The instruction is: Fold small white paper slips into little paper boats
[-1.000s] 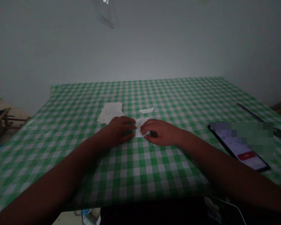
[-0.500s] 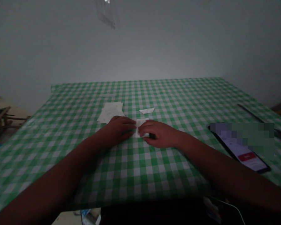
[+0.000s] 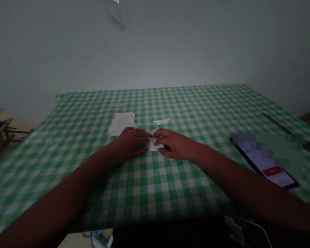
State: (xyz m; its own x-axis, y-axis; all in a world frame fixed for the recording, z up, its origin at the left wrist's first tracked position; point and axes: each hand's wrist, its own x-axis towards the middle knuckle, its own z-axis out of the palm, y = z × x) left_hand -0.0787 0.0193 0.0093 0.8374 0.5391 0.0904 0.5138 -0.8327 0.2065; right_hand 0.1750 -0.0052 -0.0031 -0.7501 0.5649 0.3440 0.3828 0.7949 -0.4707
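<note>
A small piece of white paper (image 3: 153,147) lies on the checked cloth between my two hands, partly covered by the fingers. My left hand (image 3: 131,143) rests low on the table and holds the paper's left edge, its fingers close together and the thumb nearer me. From the other side my right hand (image 3: 174,144) grips the paper with bent fingers on top and the thumb at its near right corner. Just beyond the hands sits a folded white paper strip (image 3: 162,121) with slanted ends and printed lines. Several white sheets (image 3: 122,122) lie overlapped behind my left hand.
A green and white checked tablecloth (image 3: 170,193) covers the table. On the right lie a phone (image 3: 276,174) with a lit screen and a thin dark rod-like object (image 3: 276,122). Another pale strip (image 3: 119,104) lies farther back. A plain wall (image 3: 155,51) stands behind the table.
My right hand's fingers have shifted on the paper, spreading slightly and moving toward its far edge. My left hand stays almost in place.
</note>
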